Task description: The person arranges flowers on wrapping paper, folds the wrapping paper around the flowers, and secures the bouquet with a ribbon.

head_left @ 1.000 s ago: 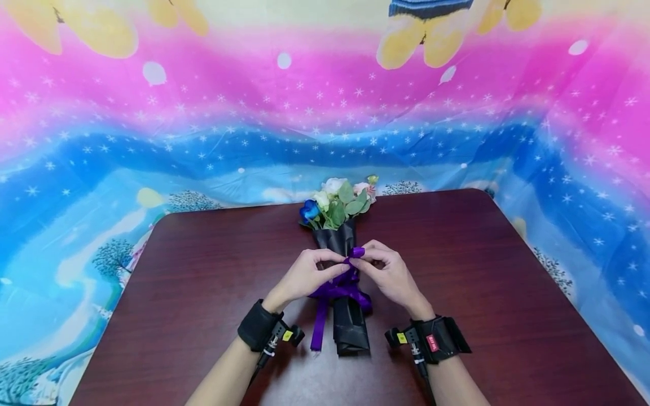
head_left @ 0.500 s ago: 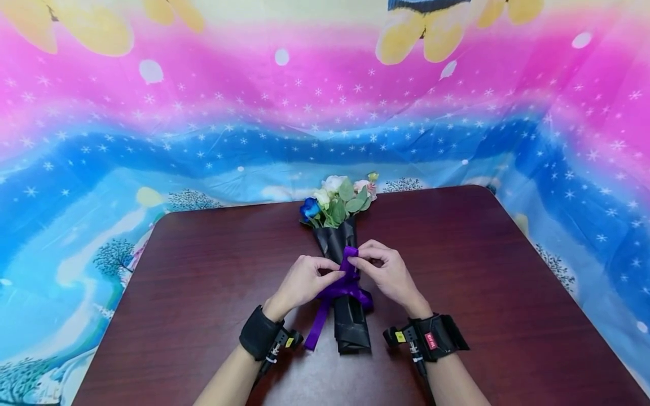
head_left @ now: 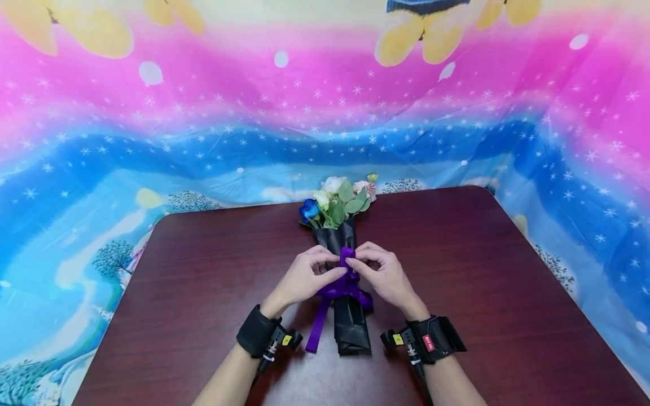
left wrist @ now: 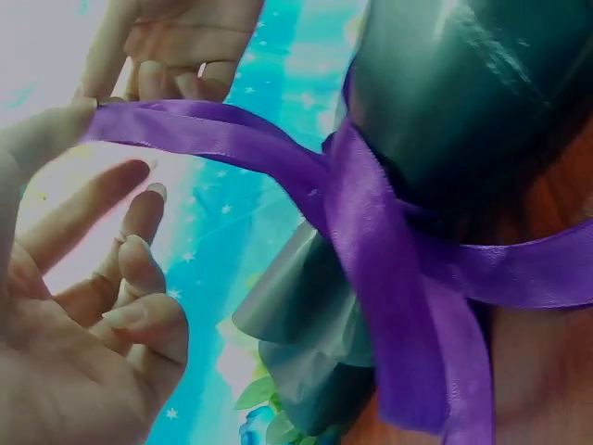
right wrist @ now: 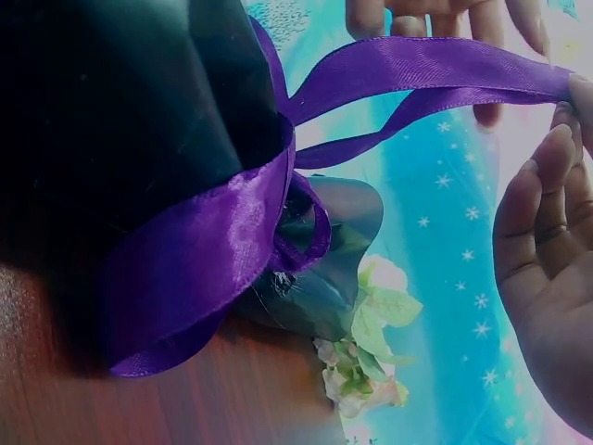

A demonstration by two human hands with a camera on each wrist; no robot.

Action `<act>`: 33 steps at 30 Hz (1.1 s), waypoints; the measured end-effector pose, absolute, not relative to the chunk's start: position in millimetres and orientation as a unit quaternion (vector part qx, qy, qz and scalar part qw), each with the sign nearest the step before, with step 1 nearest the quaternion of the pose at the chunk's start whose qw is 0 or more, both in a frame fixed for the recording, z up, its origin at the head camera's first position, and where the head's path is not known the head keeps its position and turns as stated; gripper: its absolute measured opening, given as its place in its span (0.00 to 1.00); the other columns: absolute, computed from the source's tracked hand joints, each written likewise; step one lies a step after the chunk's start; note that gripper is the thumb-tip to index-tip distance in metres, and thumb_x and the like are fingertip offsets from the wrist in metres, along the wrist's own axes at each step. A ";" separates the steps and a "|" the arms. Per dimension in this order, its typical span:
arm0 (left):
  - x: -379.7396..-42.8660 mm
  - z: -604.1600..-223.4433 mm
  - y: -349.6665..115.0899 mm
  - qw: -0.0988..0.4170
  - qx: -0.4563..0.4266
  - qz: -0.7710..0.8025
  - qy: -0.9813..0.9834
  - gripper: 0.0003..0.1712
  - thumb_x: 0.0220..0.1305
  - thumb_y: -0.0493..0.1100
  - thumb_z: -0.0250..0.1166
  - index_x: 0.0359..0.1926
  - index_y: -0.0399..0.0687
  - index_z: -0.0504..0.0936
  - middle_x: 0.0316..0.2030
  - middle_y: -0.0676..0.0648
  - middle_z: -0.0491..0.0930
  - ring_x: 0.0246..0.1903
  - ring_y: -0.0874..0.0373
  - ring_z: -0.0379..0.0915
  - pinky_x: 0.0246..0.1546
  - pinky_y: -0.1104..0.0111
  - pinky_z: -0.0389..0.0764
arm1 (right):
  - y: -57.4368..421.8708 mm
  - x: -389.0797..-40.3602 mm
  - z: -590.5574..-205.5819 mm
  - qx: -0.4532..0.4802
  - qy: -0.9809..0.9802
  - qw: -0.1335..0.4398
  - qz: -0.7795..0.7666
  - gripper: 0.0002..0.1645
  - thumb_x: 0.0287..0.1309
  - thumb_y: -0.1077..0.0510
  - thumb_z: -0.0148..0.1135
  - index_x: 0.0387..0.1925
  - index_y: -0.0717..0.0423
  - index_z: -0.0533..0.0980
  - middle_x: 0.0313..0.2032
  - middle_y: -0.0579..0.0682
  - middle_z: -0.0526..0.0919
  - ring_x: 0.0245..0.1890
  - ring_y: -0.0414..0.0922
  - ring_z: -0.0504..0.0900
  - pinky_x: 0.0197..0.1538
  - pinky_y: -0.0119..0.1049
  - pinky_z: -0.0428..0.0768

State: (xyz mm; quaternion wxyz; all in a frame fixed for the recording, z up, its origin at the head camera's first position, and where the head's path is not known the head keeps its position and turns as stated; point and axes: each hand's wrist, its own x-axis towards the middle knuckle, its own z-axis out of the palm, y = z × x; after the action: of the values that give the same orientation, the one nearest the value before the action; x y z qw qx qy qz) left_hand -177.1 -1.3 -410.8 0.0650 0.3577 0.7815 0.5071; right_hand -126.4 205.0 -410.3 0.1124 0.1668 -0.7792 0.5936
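A bouquet in black wrapping paper (head_left: 350, 327) lies on the table, its blue, white and pink flowers (head_left: 332, 200) pointing away from me. Purple ribbon (head_left: 341, 290) is tied around its middle. My left hand (head_left: 304, 275) pinches a raised stretch of ribbon between thumb and fingertips; in the left wrist view the thumb meets the ribbon (left wrist: 176, 128) at its far left. From the other side my right hand (head_left: 388, 275) pinches the folded loop of ribbon (right wrist: 426, 69), seen stretched sideways in the right wrist view. One ribbon tail (head_left: 317, 327) hangs toward me on the left.
The dark red-brown table (head_left: 218, 242) extends around the bouquet. A printed backdrop cloth (head_left: 325, 129) in pink and blue rises behind its far edge and along both sides. Black straps with small cameras (head_left: 289, 340) sit on both wrists.
The ribbon loop between the fingers has gone from leaning right to standing upright, drawn up in the hands. The ribbon tail has swung slightly left. Both hands stay near the knot.
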 end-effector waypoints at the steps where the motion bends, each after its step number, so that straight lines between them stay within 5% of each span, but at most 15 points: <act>1: -178.2 -409.9 -1.7 0.071 0.359 0.518 0.773 0.11 0.60 0.50 0.68 0.42 0.52 0.86 0.36 0.53 0.78 0.27 0.60 0.70 0.28 0.69 0.72 | 204.6 -126.2 -409.8 0.166 -0.779 0.112 0.594 0.06 0.62 0.62 0.62 0.36 0.54 0.84 0.37 0.49 0.78 0.30 0.43 0.74 0.31 0.30 0.73; 9: -173.9 -388.8 -0.1 0.116 0.391 0.542 0.735 0.03 0.62 0.35 0.65 0.35 0.40 0.85 0.29 0.48 0.73 0.26 0.58 0.65 0.27 0.71 0.65 | 194.0 -113.8 -379.7 0.180 -0.773 0.097 0.600 0.06 0.59 0.69 0.62 0.35 0.64 0.84 0.34 0.54 0.77 0.28 0.41 0.73 0.29 0.31 0.72; 15: -183.4 -410.7 -0.6 0.113 0.405 0.551 0.720 0.05 0.62 0.39 0.66 0.30 0.44 0.86 0.26 0.52 0.72 0.25 0.61 0.62 0.26 0.72 0.63 | 197.8 -119.2 -397.1 0.185 -0.769 0.094 0.605 0.07 0.60 0.67 0.62 0.38 0.61 0.84 0.34 0.53 0.76 0.25 0.46 0.71 0.25 0.29 0.70; 19: -184.0 -414.6 -6.3 0.116 0.381 0.564 0.723 0.08 0.62 0.44 0.67 0.34 0.45 0.88 0.28 0.54 0.75 0.27 0.60 0.64 0.27 0.72 0.64 | 207.1 -122.5 -413.3 0.152 -0.789 0.045 0.594 0.13 0.64 0.57 0.61 0.49 0.55 0.80 0.34 0.52 0.76 0.26 0.51 0.73 0.27 0.32 0.72; 22: -182.8 -416.4 -10.7 0.122 0.373 0.576 0.717 0.11 0.62 0.45 0.67 0.37 0.42 0.88 0.29 0.52 0.76 0.26 0.59 0.65 0.26 0.72 0.65 | 217.9 -120.2 -420.2 0.117 -0.823 -0.008 0.555 0.14 0.66 0.52 0.59 0.48 0.53 0.77 0.33 0.53 0.78 0.28 0.52 0.75 0.30 0.34 0.73; 26: -181.7 -419.7 -15.6 0.127 0.367 0.583 0.713 0.11 0.62 0.45 0.66 0.38 0.41 0.88 0.29 0.51 0.76 0.25 0.58 0.65 0.25 0.72 0.64 | 231.1 -116.4 -431.9 0.075 -0.880 -0.072 0.463 0.12 0.66 0.50 0.58 0.42 0.54 0.77 0.30 0.49 0.77 0.27 0.45 0.74 0.31 0.35 0.72; 33: -180.7 -421.0 -18.7 0.125 0.361 0.588 0.714 0.08 0.62 0.44 0.66 0.39 0.48 0.88 0.32 0.52 0.79 0.26 0.59 0.66 0.26 0.72 0.66 | 234.7 -114.5 -447.7 0.097 -0.899 -0.144 0.401 0.17 0.66 0.53 0.57 0.51 0.59 0.77 0.29 0.43 0.75 0.25 0.38 0.71 0.30 0.33 0.70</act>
State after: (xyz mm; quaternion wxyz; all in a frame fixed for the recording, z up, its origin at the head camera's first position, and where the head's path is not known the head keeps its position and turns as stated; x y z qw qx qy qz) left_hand -180.7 -18.7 -421.0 0.1247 0.3607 0.7135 0.5876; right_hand -114.5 234.7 -447.7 -0.1442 0.0970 -0.8993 0.4014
